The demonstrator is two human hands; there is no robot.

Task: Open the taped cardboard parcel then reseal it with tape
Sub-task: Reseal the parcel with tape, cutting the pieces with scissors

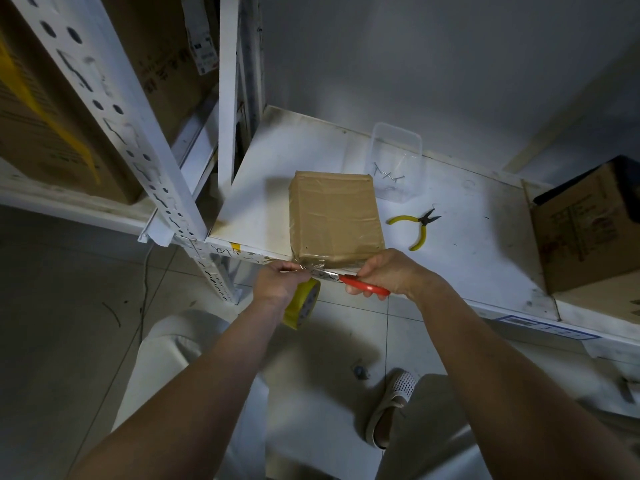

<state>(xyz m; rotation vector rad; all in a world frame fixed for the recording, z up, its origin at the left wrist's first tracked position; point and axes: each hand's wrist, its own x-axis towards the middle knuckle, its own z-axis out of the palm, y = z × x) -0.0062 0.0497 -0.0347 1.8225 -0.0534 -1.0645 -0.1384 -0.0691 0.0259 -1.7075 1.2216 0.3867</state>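
Note:
A brown cardboard parcel (336, 216) wrapped in clear tape lies on the white shelf (460, 258), its near end at the shelf's front edge. A strip of clear tape (311, 266) runs from that near end toward my left hand (277, 282), which pinches the strip and also carries a yellow tape roll (303, 304) hanging below it. My right hand (388, 273) grips red-handled scissors (349, 280), their blades lying against the stretched tape just in front of the parcel.
Yellow-handled pliers (417, 226) lie right of the parcel. A clear plastic tub (394, 161) with nails stands behind it. An open cardboard box (588, 230) sits at the shelf's right. White slotted uprights (138, 133) rise at left.

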